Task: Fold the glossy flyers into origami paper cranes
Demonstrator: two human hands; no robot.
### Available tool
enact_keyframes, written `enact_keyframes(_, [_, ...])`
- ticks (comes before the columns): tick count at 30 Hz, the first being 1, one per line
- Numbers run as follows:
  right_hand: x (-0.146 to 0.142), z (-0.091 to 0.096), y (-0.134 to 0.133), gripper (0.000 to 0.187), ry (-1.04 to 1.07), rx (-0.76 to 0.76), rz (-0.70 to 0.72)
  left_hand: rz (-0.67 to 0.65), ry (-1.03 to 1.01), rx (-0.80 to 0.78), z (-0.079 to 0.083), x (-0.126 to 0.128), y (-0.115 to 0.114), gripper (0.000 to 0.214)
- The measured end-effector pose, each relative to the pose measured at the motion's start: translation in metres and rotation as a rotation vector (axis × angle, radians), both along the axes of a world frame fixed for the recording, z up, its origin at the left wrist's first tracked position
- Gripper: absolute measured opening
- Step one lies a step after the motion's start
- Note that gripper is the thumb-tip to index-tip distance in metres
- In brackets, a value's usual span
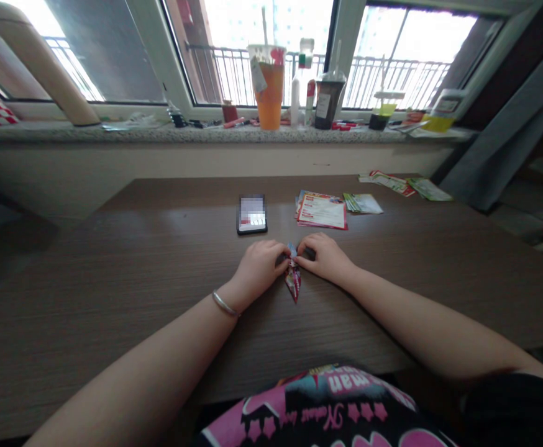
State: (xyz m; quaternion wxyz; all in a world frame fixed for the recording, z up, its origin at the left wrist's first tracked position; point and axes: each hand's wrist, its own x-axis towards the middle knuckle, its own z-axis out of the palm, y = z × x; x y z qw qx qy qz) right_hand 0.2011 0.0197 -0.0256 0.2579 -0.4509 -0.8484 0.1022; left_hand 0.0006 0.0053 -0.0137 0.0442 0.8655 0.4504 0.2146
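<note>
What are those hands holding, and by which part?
A small folded printed paper; left hand and right hand both pinch its upper end, its pointed lower tip free.

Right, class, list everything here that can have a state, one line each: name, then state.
folded paper: narrow, pointed, lying on the table, top end pinched
left hand: fingers closed on the paper
right hand: fingers closed on the paper
phone: face up, screen lit
leaflets: stacked flat, apart from both hands
orange cup: upright, straw in
</note>
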Motion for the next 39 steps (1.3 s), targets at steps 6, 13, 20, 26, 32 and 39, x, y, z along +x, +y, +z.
enact_keyframes(6, [0.0,0.004,-0.003,0.015,-0.039,0.01,0.004,-0.019,-0.002,0.021,-0.001,-0.001,0.0,0.01])
enact_keyframes(13, [0.002,0.003,-0.003,0.016,-0.051,0.014,0.012,-0.031,0.017,0.032,-0.003,-0.002,0.001,0.012])
enact_keyframes(20, [0.004,0.001,-0.003,0.017,-0.08,0.023,0.013,-0.031,0.097,0.027,0.001,-0.001,-0.001,0.013])
enact_keyframes(26, [0.002,-0.002,-0.001,0.019,-0.101,0.01,0.005,-0.056,0.13,0.031,-0.003,-0.001,0.002,0.016])
enact_keyframes(32, [0.002,0.0,-0.004,0.02,-0.141,0.007,-0.017,-0.051,0.118,-0.002,-0.011,-0.002,0.007,0.02])
enact_keyframes(39, [0.003,-0.002,-0.004,0.021,-0.132,0.024,-0.012,-0.077,0.159,-0.07,-0.013,-0.002,0.008,0.048])
